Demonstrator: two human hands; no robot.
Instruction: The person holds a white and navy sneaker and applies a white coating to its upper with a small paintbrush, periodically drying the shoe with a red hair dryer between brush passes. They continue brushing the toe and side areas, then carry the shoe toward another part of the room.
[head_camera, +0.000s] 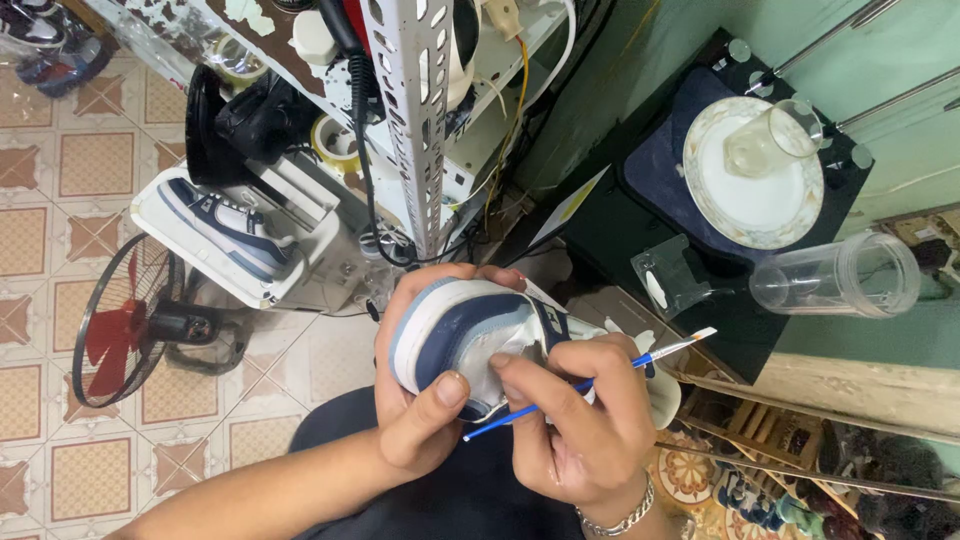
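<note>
- Right hand (585, 425) pinched a thin blue-handled paintbrush (590, 384), grip clamped on it.
- Left hand (420, 400) had its grip wrapped tight around a navy-and-white leather sneaker (465, 335).

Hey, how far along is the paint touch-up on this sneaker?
Done: can't tell, no fresh paint is visible. In hand: left hand cradles the navy and white sneaker; right hand holds a blue-handled paintbrush against it. Left: the second sneaker sits in a white tray.
</note>
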